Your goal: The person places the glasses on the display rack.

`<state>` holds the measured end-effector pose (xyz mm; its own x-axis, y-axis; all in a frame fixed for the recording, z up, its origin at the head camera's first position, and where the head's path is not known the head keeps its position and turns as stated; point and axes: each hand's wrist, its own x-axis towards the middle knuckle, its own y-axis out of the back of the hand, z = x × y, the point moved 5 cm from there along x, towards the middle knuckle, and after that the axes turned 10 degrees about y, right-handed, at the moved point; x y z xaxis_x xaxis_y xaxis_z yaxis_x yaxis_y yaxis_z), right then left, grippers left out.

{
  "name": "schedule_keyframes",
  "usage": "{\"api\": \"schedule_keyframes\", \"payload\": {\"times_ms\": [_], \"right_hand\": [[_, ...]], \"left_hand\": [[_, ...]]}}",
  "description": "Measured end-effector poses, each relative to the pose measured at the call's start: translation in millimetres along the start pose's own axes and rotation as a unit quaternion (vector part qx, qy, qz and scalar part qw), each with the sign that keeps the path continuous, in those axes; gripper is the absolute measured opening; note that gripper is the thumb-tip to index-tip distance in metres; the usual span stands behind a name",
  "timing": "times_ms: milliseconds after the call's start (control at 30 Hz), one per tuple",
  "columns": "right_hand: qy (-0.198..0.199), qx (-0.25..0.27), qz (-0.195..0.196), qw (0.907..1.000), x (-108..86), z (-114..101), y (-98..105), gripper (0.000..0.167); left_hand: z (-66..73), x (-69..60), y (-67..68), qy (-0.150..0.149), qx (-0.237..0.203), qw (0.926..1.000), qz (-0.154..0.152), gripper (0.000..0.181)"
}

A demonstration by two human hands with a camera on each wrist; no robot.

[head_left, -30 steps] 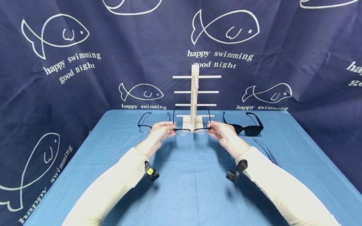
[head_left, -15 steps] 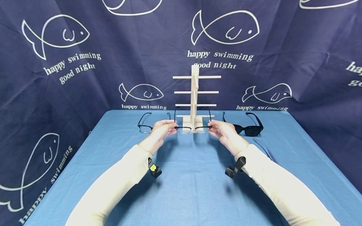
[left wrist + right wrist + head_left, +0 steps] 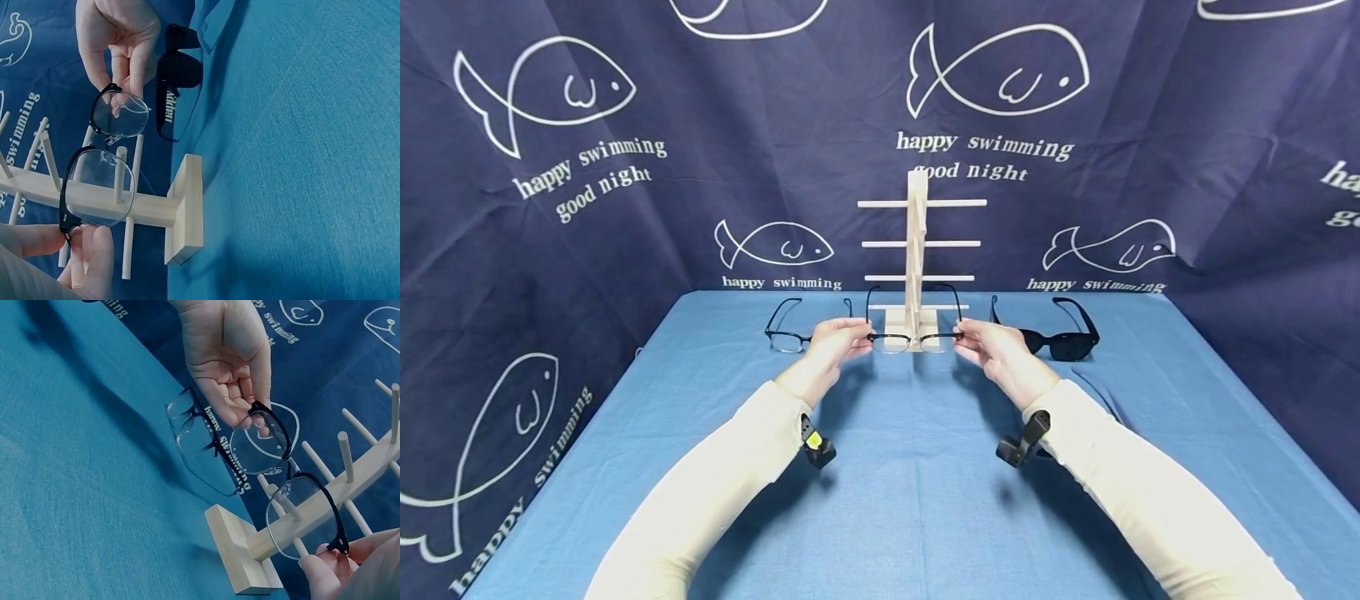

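My left hand (image 3: 829, 346) and right hand (image 3: 1000, 350) hold a pair of eyeglasses (image 3: 67, 187) between them, each pinching one corner of the frame. The eyeglasses have a black upper rim and clear lenses. Their lenses face me, and the temples point away toward the wooden display stand (image 3: 916, 250). In the head view they are level with the lowest part of the stand, in front of its upright. Whether the frame or temples touch the stand's lowest rod (image 3: 880, 307) cannot be made out.
Another pair of clear glasses (image 3: 786, 342) lies open on the blue tablecloth (image 3: 880, 500), left of the stand. Black sunglasses (image 3: 1070, 347) stand to the right. A thin dark temple (image 3: 1101, 396) shows beside my right forearm, its remainder mostly hidden. A fish-print curtain (image 3: 820, 150) hangs behind.
Both hands have carried the eyeglasses slightly up and to the right in the head view. My left hand and forearm have shifted rightward. The stand and other glasses stay put.
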<state>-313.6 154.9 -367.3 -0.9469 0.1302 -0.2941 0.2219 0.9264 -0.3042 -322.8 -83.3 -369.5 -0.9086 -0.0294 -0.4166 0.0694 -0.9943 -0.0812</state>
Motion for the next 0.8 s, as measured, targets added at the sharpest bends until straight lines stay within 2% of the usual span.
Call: {"api": "schedule_keyframes", "payload": {"times_ms": [167,333,533,800], "right_hand": [[-0.006,-0.001,0.006,1.0,4.1,0.2,1.5,0.044],[-0.011,0.007,0.01,0.9999,6.0,-0.1,4.2,0.048],[-0.017,0.004,0.011,0.9998,8.8,2.5,2.3,0.048],[-0.023,0.008,0.015,0.9996,13.8,6.0,4.6,0.048]], "left_hand": [[-0.1,1.1,-2.0,0.001,0.004,1.0,0.009,0.033],[-0.9,3.6,-5.2,-0.002,0.009,0.9999,0.007,0.033],[-6.5,8.8,-2.3,0.004,0.0,0.9998,0.02,0.033],[-7.2,12.0,-4.5,0.0,-0.007,0.9997,0.023,0.032]]}}
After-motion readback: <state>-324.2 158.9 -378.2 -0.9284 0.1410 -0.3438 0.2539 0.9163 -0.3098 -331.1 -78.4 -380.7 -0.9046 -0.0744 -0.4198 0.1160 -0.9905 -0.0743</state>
